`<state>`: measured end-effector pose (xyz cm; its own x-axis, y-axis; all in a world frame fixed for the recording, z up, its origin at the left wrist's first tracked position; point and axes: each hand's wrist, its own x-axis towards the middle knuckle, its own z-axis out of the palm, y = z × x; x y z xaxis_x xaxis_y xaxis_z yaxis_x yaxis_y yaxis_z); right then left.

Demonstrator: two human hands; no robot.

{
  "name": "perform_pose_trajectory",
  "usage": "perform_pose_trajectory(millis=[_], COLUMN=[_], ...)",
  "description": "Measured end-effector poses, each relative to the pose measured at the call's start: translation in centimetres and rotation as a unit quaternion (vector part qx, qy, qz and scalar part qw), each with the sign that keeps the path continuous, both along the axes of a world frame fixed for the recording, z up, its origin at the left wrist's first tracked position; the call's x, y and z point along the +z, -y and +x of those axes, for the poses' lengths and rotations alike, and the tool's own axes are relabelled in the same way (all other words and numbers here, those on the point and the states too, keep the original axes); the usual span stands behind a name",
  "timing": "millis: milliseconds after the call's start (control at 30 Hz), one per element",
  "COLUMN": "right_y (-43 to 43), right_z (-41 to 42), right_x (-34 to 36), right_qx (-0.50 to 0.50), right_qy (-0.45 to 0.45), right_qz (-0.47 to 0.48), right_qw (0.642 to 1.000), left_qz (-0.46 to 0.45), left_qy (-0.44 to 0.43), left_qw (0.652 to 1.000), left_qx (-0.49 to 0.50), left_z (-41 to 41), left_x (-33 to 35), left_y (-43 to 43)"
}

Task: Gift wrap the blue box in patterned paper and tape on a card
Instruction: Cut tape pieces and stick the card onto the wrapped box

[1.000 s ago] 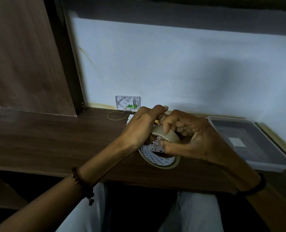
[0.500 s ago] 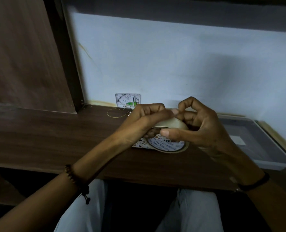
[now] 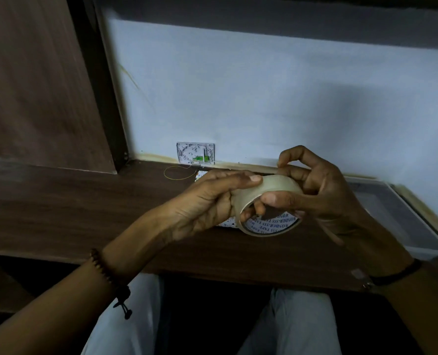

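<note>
Left hand point(image 3: 207, 201) gripping tape roll point(image 3: 271, 190), fingers curling through its core, right hand point(image 3: 320, 193) pinching the roll's far side, patterned wrapped box point(image 3: 225, 223) lying on desk point(image 3: 84, 201) beneath both hands, mostly hidden

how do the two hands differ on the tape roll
The left hand has its thumb flat on top of the tape roll and fingers inside its core; the right hand presses its thumb on the near rim, fingers curled at the far side. The left wrist wears a beaded bracelet, the right a plain dark band. Both grip the roll.
</note>
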<state>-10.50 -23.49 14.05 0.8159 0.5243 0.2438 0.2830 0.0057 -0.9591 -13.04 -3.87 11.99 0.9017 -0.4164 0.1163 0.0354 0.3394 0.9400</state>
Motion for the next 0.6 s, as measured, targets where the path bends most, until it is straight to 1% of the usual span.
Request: perform_pose_trajectory(millis=[67, 167, 300, 433, 600], right_y=[0.0, -0.2, -0.2, -0.1, 0.1], right_z=[-0.1, -0.3, -0.3, -0.2, 0.3], right_x=[0.1, 0.1, 0.1, 0.0, -0.4], right_qx=[-0.001, 0.002, 0.007, 0.006, -0.004], right_qy=[0.005, 0.01, 0.027, 0.043, 0.032], right_qz=[-0.012, -0.026, -0.044, -0.044, -0.037], right_qw=[1.0, 1.0, 0.999, 0.998, 0.999], left_qz=[0.008, 0.054, 0.109, 0.131, 0.125], left_qy=[-0.014, -0.04, -0.06, -0.069, -0.091], left_qw=[1.0, 0.998, 0.991, 0.987, 0.987], left_qx=[-0.002, 0.009, 0.048, 0.056, 0.052], left_z=[0.1, 0.0, 0.2, 0.6, 0.9], left_x=[0.0, 0.5, 0.9, 1.2, 1.1], left_y=[-0.1, 0.3, 1.2, 1.8, 1.9])
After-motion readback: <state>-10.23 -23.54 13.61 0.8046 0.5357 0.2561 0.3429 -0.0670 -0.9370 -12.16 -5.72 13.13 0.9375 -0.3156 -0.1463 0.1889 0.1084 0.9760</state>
